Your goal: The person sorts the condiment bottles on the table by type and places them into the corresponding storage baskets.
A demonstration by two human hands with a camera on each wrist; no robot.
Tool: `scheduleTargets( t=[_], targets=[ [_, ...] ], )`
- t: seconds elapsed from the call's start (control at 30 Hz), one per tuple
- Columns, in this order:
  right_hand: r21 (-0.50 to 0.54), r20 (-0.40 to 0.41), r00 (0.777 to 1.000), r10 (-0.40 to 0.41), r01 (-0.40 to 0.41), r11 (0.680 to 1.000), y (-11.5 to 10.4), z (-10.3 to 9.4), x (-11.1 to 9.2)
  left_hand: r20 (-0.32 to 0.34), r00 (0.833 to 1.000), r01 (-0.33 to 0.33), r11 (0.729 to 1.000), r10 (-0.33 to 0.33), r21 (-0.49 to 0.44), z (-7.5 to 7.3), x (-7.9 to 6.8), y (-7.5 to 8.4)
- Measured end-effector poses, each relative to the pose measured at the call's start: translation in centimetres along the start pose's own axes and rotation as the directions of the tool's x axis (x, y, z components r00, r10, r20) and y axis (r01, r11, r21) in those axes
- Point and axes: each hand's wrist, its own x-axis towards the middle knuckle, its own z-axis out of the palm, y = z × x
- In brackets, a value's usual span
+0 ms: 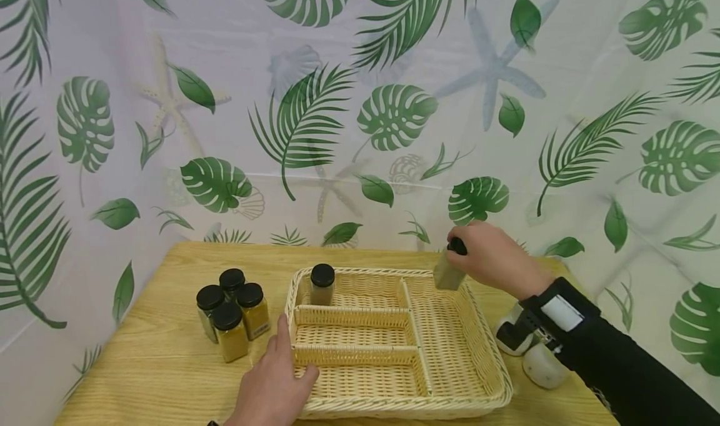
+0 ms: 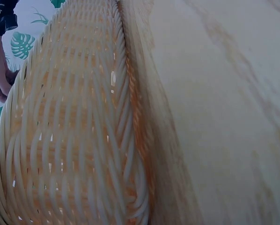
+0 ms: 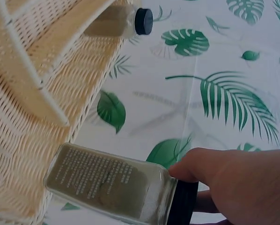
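Observation:
My right hand [image 1: 492, 254] grips a spice jar [image 3: 105, 180] by its black cap, and the jar hangs tilted over the back right corner of the wicker basket [image 1: 450, 407]. Pale greyish-green powder fills that jar, and small print covers one side. On the basket's left rim rests my left hand [image 1: 275, 376], fingers and thumb spread. Inside the back left compartment stands another black-capped jar [image 1: 322, 284]. The left wrist view mostly shows the basket's woven outer wall [image 2: 74, 122].
Several black-capped spice jars [image 1: 230, 341] with yellowish contents cluster on the wooden table [image 1: 163, 301] left of the basket. Two whitish rounded containers [image 1: 544, 365] stand at its right, partly behind my right forearm. A leaf-patterned cloth [image 1: 337, 126] hangs behind the table.

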Motion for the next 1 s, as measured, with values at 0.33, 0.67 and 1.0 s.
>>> scheduleTargets(
  t=[0.33,0.67,1.0],
  targets=[
    [0.023,-0.021,0.997,-0.078,0.079,0.997,-3.6,1.4,1.8,0.006,1.0,-0.001,1.0,0.001,-0.018,-0.1,0.0,-0.1],
    [0.048,-0.017,0.987,-0.157,0.158,0.986,-6.5,3.5,3.4,0.013,1.0,0.005,1.0,-0.005,-0.022,-0.1,0.0,-0.1],
    [0.032,0.019,0.976,-0.215,0.215,0.976,-8.6,6.3,4.8,0.008,1.0,0.005,1.0,-0.005,-0.011,0.0,0.1,-0.1]
  ],
)
